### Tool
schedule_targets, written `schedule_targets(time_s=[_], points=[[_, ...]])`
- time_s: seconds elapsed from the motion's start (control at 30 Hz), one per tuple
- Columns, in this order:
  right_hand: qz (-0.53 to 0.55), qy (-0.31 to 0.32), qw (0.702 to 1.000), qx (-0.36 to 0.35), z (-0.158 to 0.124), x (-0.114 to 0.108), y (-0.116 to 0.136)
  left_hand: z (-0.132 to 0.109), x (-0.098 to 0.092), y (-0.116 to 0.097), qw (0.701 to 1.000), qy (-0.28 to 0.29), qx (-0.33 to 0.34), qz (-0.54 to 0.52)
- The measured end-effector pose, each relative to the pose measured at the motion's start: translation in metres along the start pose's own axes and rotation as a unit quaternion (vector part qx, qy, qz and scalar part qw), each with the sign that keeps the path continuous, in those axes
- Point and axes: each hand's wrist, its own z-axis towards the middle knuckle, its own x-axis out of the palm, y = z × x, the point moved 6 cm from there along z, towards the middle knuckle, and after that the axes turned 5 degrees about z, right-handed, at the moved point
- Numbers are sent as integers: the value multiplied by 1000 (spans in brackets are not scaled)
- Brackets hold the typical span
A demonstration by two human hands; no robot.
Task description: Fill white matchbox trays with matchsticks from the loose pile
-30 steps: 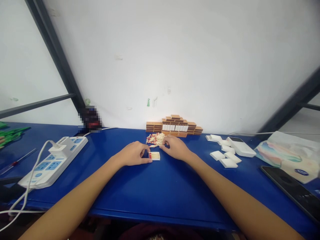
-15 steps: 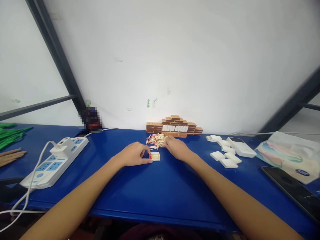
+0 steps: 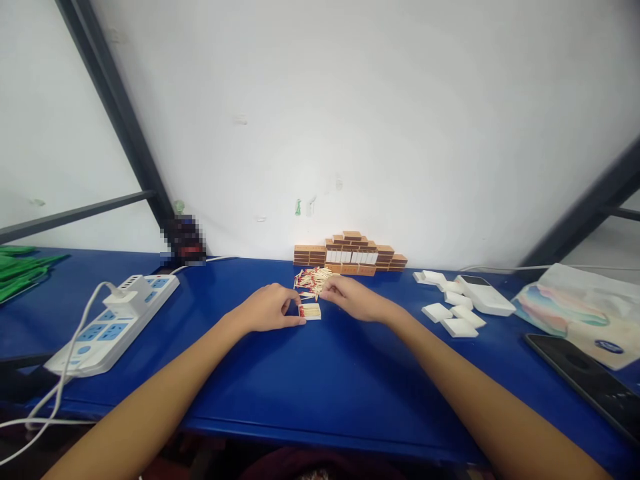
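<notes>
A small white matchbox tray [image 3: 313, 312] lies on the blue table, with red-headed matches lined up inside. My left hand [image 3: 270, 308] has thumb and forefinger closed on its left end. Just behind the tray is a loose heap of matches [image 3: 313, 279], their red heads pointing various ways. At the heap's front right edge, my right hand [image 3: 347, 297] has its fingertips pinched together. What the pinch holds is too small to make out.
Brown-sided matchboxes [image 3: 353, 257] stand stacked against the wall. Several white trays [image 3: 460, 327] lie right, beside a white device [image 3: 485, 297], a tissue pack [image 3: 575, 313] and a phone [image 3: 580, 373]. A power strip [image 3: 115, 327] and green strips [image 3: 20, 270] are left.
My right hand has drawn back slightly from the heap toward the tray, fingertips still pinched. My left hand stays at the tray's end.
</notes>
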Motion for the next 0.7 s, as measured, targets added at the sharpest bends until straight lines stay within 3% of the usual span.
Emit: schedule_targets(time_s=[0.13,0.4,0.7], points=[[-44,18,999,-26,-5,15,21,0,-1,0,1000,-8,7,11],[-177,22,983,-40,-8,34,26,0,1,1,1000,-7,6,17],[-204,21,977,-48,-7,28,32,0,-1,-2,1000,-5,6,13]])
